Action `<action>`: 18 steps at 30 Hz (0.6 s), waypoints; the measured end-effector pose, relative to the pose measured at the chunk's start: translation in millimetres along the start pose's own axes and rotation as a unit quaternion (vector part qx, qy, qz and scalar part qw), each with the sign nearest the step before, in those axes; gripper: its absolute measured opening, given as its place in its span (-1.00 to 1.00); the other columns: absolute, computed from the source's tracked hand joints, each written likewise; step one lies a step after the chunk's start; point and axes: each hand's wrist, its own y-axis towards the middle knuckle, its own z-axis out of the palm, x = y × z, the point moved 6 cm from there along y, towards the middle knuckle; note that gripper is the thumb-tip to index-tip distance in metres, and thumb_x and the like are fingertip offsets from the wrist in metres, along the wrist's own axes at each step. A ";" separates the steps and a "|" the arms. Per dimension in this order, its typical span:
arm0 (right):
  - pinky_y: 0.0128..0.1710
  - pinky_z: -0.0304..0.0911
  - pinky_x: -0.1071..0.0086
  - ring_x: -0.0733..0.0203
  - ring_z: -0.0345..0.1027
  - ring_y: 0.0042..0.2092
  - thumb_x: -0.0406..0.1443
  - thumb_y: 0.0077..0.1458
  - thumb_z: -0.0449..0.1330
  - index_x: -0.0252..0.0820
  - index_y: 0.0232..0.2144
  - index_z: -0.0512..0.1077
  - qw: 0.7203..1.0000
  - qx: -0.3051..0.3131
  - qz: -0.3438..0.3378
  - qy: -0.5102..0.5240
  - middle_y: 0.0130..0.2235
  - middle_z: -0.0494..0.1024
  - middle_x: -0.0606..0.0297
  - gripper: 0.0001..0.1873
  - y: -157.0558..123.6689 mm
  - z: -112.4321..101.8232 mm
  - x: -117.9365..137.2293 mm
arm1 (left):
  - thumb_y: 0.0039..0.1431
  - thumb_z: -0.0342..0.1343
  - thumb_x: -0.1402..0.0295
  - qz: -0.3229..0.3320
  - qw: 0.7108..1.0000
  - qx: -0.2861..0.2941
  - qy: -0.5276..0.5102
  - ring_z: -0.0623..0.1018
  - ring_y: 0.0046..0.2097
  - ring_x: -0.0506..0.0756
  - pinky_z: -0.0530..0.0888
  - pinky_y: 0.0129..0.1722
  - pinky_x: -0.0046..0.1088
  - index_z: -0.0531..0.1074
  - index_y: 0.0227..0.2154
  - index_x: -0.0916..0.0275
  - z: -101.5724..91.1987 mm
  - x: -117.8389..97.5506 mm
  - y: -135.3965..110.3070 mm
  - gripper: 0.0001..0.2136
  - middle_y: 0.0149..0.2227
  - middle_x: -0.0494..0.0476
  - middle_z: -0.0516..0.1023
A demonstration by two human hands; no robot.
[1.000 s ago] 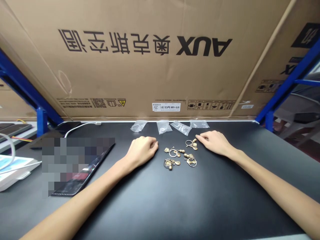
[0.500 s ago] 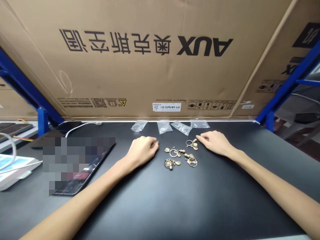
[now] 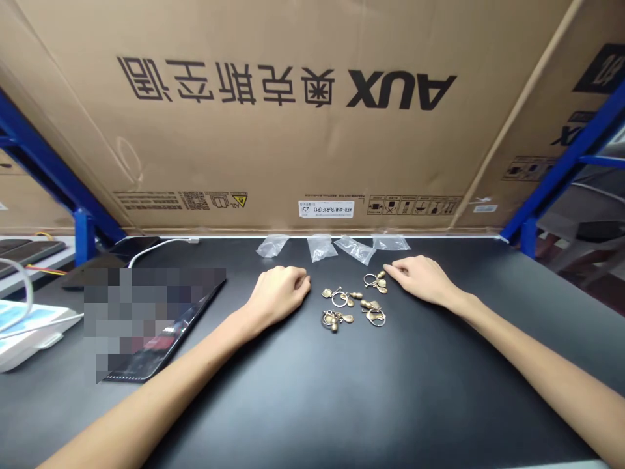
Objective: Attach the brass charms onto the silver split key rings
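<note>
Several brass-coloured keyrings with small charms [image 3: 352, 301] lie in a loose cluster on the black table [image 3: 312, 391]. My left hand [image 3: 278, 291] rests palm down just left of them, its fingers curled under loosely with nothing in them. Just right of the cluster lies my right hand [image 3: 418, 277], flat and palm down, fingers stretched toward the farthest keyring [image 3: 375, 281] and almost touching it. Behind the keyrings, several small clear plastic bags [image 3: 336, 246] lie in a row along the table's far edge.
A large cardboard carton [image 3: 303, 117] stands upright behind the table. A dark tablet [image 3: 151, 319] lies at the left, with a white cable [image 3: 161, 245] and a white device [image 3: 24, 329] beyond it. Blue rack posts [image 3: 84, 236] flank both sides.
</note>
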 end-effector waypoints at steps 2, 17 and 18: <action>-0.46 0.00 0.38 0.20 0.28 -0.48 -0.01 0.28 -0.09 -0.12 -0.63 0.29 1.000 0.000 0.001 -0.001 -0.56 0.45 0.33 -0.47 0.3 0.3 -0.6 | 0.23 -0.13 0.28 0.000 1.000 0.001 0.001 0.27 -0.53 0.07 0.00 -0.46 -0.39 0.11 -0.63 0.20 0.3 0.1 0.0 -0.69 -0.62 0.05 0.29; -0.46 -0.04 0.40 0.21 0.30 -0.48 -0.02 0.28 -0.09 -0.13 -0.63 0.28 1.000 0.001 0.005 -0.009 -0.56 0.46 0.34 -0.47 0.5 0.7 -1.8 | 0.22 -0.12 0.27 -0.009 1.000 0.011 0.007 0.29 -0.52 0.07 0.02 -0.47 -0.38 0.12 -0.64 0.20 1.6 1.2 0.5 -0.69 -0.62 0.06 0.30; -0.46 -0.04 0.40 0.21 0.30 -0.48 -0.02 0.28 -0.09 -0.13 -0.63 0.28 1.000 0.002 0.004 -0.009 -0.56 0.46 0.34 -0.47 0.5 0.8 -1.6 | 0.22 -0.12 0.27 -0.009 1.000 0.011 0.007 0.29 -0.52 0.07 0.02 -0.47 -0.38 0.12 -0.64 0.20 1.6 1.2 0.4 -0.69 -0.62 0.06 0.29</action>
